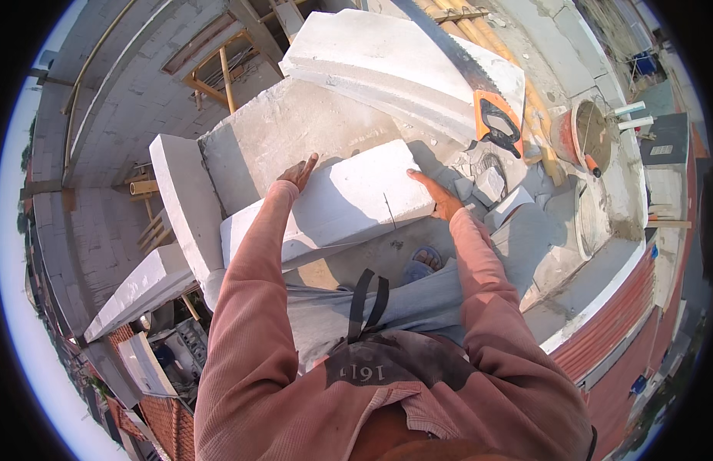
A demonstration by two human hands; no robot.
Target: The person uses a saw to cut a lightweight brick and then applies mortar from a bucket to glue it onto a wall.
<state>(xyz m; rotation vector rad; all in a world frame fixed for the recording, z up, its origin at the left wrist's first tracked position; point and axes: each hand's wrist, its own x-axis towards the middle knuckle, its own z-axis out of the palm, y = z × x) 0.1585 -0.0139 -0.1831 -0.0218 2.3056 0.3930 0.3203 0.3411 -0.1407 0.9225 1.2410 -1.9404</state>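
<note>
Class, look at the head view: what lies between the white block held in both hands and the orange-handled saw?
Between the white block and the saw the head view shows a dusty grey surface with block offcuts and rubble beside the right hand.

There is no package, sign or screen in view. The only label-like thing is a print of pale marks [362, 373] on the dark front of the person's own shirt, near the bottom edge, in the middle.
</note>
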